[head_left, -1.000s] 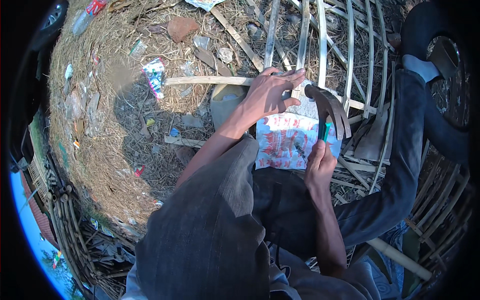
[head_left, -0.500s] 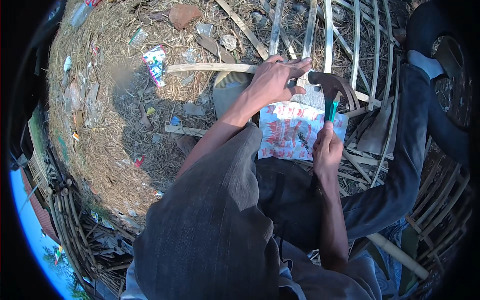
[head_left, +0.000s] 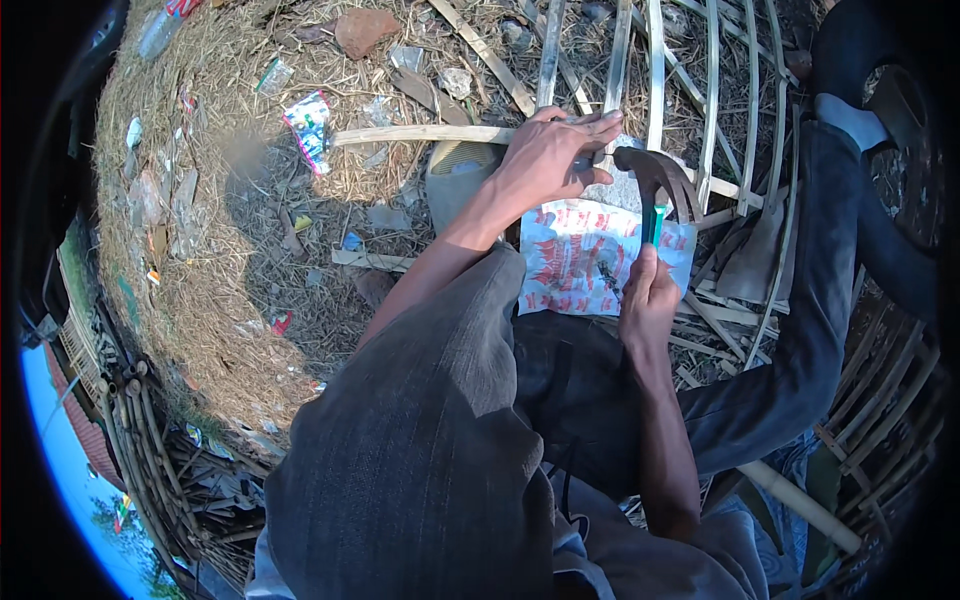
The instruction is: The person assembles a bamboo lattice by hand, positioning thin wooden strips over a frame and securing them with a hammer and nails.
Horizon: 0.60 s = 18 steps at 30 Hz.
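My right hand (head_left: pixel 650 305) is wrapped around the green handle of a claw hammer (head_left: pixel 652 185). The hammer's dark head is just right of my left fingertips, its striking face close to a crossing of bamboo strips. My left hand (head_left: pixel 550 158) grips a horizontal bamboo strip (head_left: pixel 425 133) where an upright bamboo strip (head_left: pixel 617 62) meets it. Its fingers reach over the joint and the thumb sits lower, apart from them. Something thin and dark shows by the fingertips, too small to name. A grey block (head_left: pixel 622 190) lies under the joint.
A white sheet with red print (head_left: pixel 580 255) carries a small pile of dark nails (head_left: pixel 608 275). More bamboo strips (head_left: pixel 710 90) form a lattice at the far right. A sandal (head_left: pixel 455 185) is beneath my left forearm. Straw, litter and a reddish stone (head_left: pixel 367 33) lie leftward.
The hammer head has moved slightly left and away from me, closer to my left fingertips. My right hand has shifted slightly left with it. My left hand stays at the joint.
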Tool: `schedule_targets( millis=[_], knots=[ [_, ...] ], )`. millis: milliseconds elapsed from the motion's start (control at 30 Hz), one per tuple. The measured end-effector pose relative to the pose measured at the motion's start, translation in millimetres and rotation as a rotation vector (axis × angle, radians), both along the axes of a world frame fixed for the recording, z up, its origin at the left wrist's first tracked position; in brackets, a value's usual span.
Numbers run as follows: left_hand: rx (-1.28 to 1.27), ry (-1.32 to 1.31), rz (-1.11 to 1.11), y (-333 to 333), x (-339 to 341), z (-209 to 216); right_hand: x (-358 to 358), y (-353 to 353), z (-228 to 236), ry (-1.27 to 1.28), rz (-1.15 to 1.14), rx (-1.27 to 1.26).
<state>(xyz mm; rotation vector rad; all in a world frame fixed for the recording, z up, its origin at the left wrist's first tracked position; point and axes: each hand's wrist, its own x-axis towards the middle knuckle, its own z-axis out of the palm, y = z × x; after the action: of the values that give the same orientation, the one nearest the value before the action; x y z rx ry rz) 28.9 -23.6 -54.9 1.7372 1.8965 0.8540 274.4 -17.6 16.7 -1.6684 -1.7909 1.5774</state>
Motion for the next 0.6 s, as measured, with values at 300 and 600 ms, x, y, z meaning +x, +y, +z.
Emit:
schedule_targets(
  millis=[300,600],
  knots=[
    [-0.033,-0.015,-0.013,0,-6,-1,-10,13,1,-0.038,0.064,-0.042],
    [-0.025,0.008,0.002,-8,-5,6,-12,-4,19,0.171,-0.165,-0.201]
  ],
)
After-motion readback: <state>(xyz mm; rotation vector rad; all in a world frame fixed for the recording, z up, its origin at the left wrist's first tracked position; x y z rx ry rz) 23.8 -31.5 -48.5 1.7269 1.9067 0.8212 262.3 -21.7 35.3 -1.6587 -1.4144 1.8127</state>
